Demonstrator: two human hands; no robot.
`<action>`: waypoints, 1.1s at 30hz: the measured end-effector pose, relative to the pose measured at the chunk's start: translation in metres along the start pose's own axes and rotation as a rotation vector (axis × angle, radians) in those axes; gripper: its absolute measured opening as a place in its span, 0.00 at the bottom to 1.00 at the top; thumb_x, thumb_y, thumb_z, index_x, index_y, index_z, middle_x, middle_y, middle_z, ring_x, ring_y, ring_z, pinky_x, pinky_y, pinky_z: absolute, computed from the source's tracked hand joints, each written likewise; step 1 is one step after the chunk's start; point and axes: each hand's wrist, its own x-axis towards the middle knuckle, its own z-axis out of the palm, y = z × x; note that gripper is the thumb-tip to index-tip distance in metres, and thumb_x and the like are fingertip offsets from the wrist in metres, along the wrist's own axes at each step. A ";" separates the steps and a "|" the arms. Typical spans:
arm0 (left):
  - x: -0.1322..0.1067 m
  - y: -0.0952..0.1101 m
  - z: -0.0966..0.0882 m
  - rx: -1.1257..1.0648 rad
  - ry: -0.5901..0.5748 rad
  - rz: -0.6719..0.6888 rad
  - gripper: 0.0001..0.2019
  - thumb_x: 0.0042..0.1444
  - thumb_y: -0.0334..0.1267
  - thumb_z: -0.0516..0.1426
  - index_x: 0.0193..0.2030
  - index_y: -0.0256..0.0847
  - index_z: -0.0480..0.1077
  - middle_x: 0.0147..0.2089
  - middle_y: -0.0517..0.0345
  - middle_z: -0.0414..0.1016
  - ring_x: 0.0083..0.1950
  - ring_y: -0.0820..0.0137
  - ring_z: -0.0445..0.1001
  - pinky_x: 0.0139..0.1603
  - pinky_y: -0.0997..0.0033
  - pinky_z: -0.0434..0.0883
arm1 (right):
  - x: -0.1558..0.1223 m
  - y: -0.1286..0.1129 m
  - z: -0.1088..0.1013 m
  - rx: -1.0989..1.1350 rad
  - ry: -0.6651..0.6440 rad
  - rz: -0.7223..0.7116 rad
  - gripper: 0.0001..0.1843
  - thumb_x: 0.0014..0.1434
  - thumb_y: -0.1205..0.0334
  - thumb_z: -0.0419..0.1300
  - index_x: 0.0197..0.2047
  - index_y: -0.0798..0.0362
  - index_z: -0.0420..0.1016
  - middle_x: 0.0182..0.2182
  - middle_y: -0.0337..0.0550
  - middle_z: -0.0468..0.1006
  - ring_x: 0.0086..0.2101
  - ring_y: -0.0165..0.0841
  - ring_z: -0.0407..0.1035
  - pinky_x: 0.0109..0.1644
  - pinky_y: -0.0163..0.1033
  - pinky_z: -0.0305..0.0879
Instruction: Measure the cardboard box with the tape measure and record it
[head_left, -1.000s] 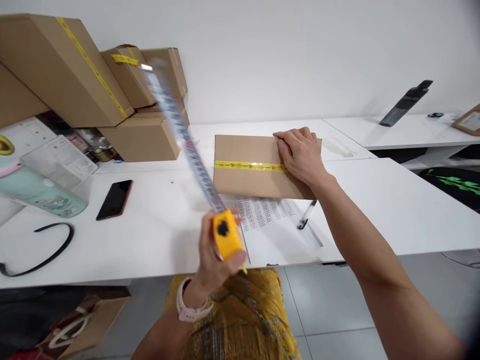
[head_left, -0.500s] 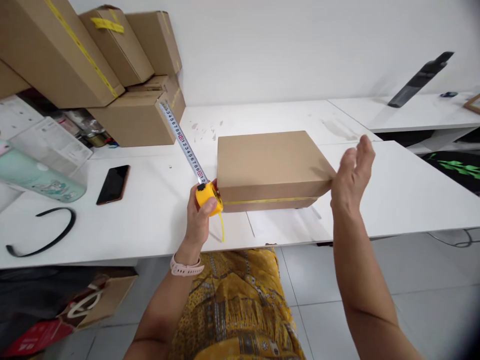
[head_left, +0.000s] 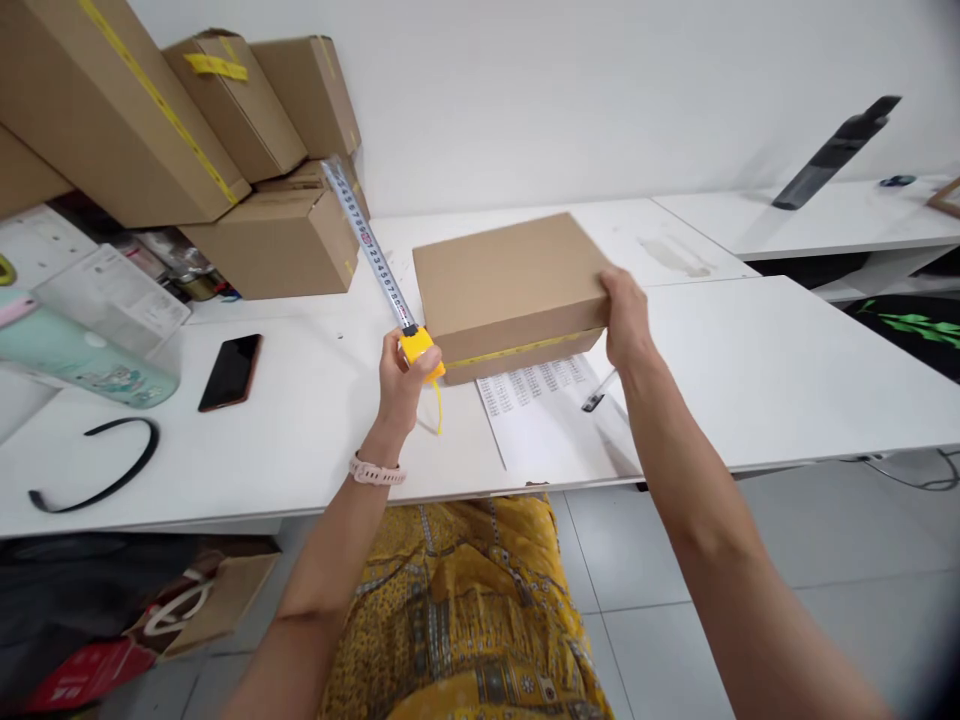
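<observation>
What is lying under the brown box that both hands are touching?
Under the cardboard box lies a printed sheet; its far part is covered. A pen lies beside it. The rest is hidden.

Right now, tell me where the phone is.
In the head view, the phone lies left on the white table, between the black band and the left hand.

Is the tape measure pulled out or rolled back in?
Pulled out. The left hand holds the yellow tape measure at the box corner, and its numbered blade stretches away along the box's side.
</observation>
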 end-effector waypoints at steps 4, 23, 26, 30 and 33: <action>-0.015 0.009 -0.004 0.140 0.040 0.080 0.29 0.44 0.46 0.70 0.50 0.45 0.63 0.53 0.54 0.73 0.45 0.69 0.73 0.42 0.72 0.71 | -0.001 0.015 0.007 -0.083 0.004 -0.002 0.28 0.60 0.36 0.57 0.50 0.50 0.74 0.54 0.52 0.77 0.55 0.48 0.70 0.53 0.52 0.70; -0.096 0.044 0.004 0.372 -0.719 -0.248 0.49 0.51 0.41 0.69 0.73 0.52 0.44 0.59 0.50 0.65 0.54 0.63 0.72 0.54 0.61 0.72 | -0.080 -0.068 -0.019 0.218 0.005 -0.250 0.18 0.66 0.46 0.61 0.37 0.51 0.82 0.32 0.41 0.79 0.22 0.27 0.66 0.26 0.38 0.65; -0.089 0.042 0.011 0.333 -0.603 -0.064 0.45 0.53 0.39 0.68 0.71 0.51 0.46 0.57 0.51 0.67 0.53 0.64 0.73 0.54 0.62 0.73 | -0.114 -0.066 -0.007 0.108 -0.135 -0.310 0.16 0.68 0.48 0.60 0.40 0.50 0.82 0.33 0.41 0.81 0.22 0.26 0.67 0.26 0.36 0.66; -0.063 0.057 0.020 0.362 -0.470 0.259 0.40 0.52 0.37 0.67 0.67 0.49 0.51 0.49 0.58 0.69 0.45 0.69 0.74 0.46 0.67 0.74 | -0.122 -0.045 -0.017 -0.172 -0.050 -0.430 0.16 0.69 0.48 0.56 0.45 0.49 0.80 0.37 0.44 0.81 0.28 0.30 0.71 0.32 0.39 0.68; -0.029 0.071 0.026 0.490 -0.331 0.530 0.37 0.51 0.39 0.68 0.64 0.48 0.54 0.52 0.56 0.70 0.48 0.66 0.75 0.48 0.65 0.74 | -0.100 -0.012 -0.042 -0.528 0.167 -0.177 0.20 0.68 0.44 0.53 0.39 0.51 0.75 0.31 0.45 0.78 0.28 0.35 0.70 0.37 0.43 0.67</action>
